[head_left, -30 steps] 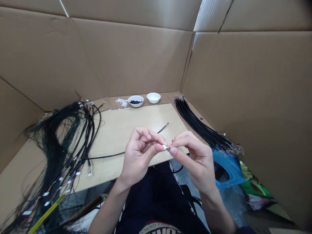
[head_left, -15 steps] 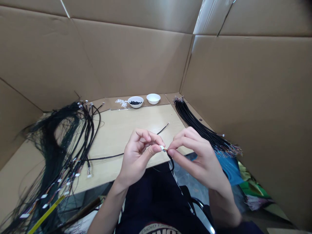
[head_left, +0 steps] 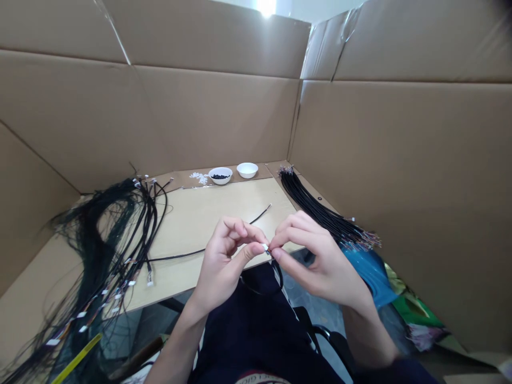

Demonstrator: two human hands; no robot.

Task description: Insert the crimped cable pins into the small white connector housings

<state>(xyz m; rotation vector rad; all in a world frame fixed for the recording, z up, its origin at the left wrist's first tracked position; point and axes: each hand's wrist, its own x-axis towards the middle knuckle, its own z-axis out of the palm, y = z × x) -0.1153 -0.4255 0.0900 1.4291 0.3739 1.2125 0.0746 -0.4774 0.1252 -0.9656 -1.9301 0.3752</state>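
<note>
Between thumb and forefinger, my left hand (head_left: pixel 229 258) pinches a small white connector (head_left: pixel 265 247). Thin coloured wires run out of the connector into a black cable (head_left: pixel 279 272), which loops down below my hands. Close beside it, my right hand (head_left: pixel 310 253) pinches at the wires, thumb and forefinger pressed together; the exact grip is partly hidden by the fingertips. Another stretch of black cable (head_left: pixel 176 257) lies on the pale board behind my left hand, and a thin cable end (head_left: pixel 262 214) shows above the hands.
Finished-looking black cables with white connectors (head_left: pixel 150 218) lie tangled at left by dark thin strands (head_left: pixel 90 234). At the back are a bowl of black pieces (head_left: pixel 220 176), a white bowl (head_left: pixel 247 170) and white bits (head_left: pixel 199 177). A black cable bundle (head_left: pixel 320 208) lies right. Cardboard walls (head_left: pixel 216 117) surround the table.
The view has tilted up a little, so the table's far items sit lower. My right hand has come closer to my left at the connector. Both pinches stay closed.
</note>
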